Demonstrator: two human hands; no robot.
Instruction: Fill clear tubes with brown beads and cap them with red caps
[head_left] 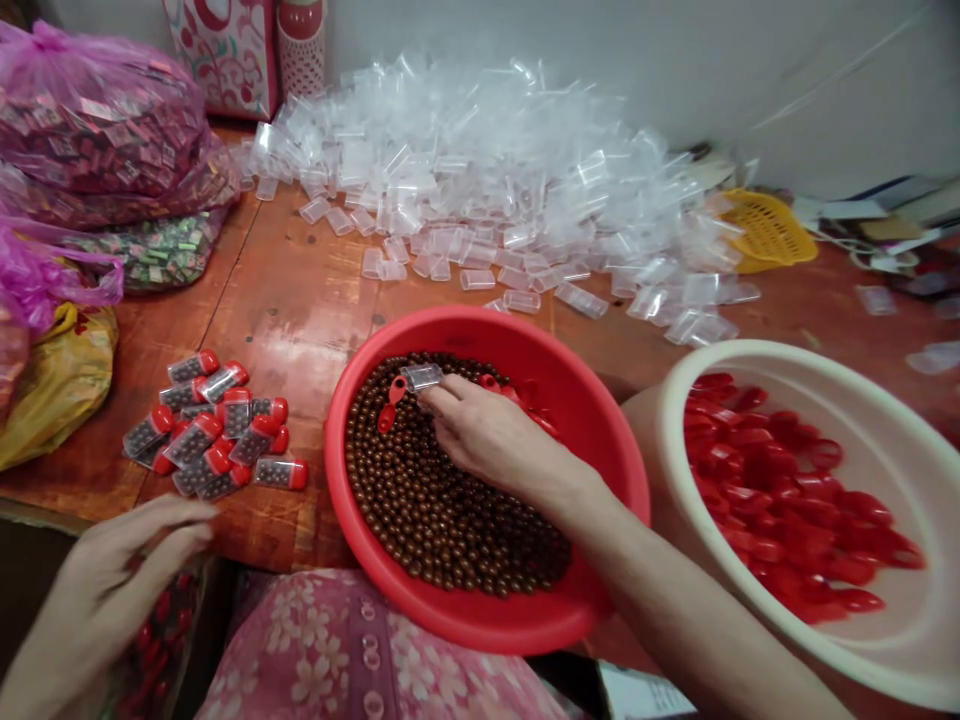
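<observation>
Right forearm (675, 590) cropped | fingers (441, 400) hide tube (420, 376) end | left hand (112, 585) blurred

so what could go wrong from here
The small clear plastic tube is pinched near one end by the right hand, so it might slip into the round brown beads below.

The round red plastic basin seems to jut past the near edge of the reddish-brown wooden table, so a bump there could tip it and spill the beads.

red basin (581, 415): smooth plastic | beads (420, 500): glossy | tube (421, 377): clear, shiny plastic | tabletop (292, 290): glossy wood | clothing (300, 640): matt cloth
</observation>
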